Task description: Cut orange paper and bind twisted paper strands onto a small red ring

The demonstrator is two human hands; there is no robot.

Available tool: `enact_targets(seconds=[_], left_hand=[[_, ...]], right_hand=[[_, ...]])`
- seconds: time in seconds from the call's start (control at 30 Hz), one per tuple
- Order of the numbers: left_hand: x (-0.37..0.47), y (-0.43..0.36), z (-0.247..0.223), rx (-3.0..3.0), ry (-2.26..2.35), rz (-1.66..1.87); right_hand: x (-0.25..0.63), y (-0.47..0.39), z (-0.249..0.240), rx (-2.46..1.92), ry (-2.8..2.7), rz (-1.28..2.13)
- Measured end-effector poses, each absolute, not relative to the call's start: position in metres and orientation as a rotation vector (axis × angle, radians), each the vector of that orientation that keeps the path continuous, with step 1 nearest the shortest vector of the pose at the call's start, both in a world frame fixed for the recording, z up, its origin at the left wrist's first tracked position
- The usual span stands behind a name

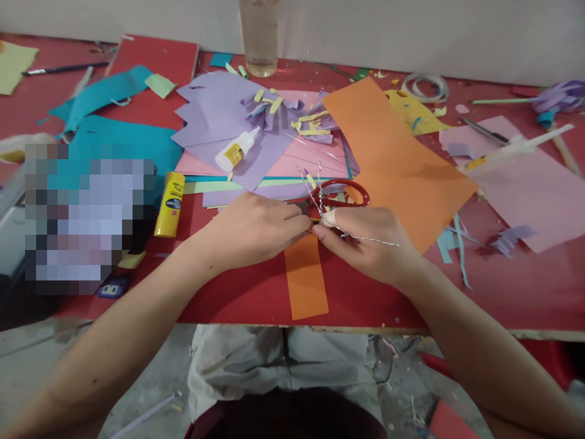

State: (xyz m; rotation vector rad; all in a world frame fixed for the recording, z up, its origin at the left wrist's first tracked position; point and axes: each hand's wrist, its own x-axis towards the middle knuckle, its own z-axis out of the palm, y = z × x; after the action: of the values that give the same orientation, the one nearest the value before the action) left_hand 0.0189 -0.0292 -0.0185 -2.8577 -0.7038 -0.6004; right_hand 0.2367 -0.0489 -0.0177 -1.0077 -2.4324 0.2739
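My right hand [365,241] pinches a bundle of twisted silvery wire [370,239], whose thin ends spread upward and to the right. Close beside it, my left hand [260,228] has its fingers bent together at the wire's base; what lies between them is too small to make out. Red-handled scissors [363,189] lie just beyond the hands, partly hidden by them. Below the fingertips an orange paper strip [307,280] rests on the red table [219,305]. A large orange sheet [397,164] is behind my right hand.
A yellow glue stick [170,204] stands left, with a white glue bottle [235,152] on purple paper [212,103]. A clear bottle [260,36] stands at the back. Pink paper [525,189], a pen [484,131] and scraps lie right. The table's front edge is near my forearms.
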Motion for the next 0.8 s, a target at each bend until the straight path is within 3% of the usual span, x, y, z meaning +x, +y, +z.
enact_targets(seconds=[0.8], left_hand=[[0.0189, -0.0295, -0.0161, -2.864, -0.681, -0.625]], right_hand=[[0.2354, -0.0501, -0.0151, -1.039, -2.372, 0.299]])
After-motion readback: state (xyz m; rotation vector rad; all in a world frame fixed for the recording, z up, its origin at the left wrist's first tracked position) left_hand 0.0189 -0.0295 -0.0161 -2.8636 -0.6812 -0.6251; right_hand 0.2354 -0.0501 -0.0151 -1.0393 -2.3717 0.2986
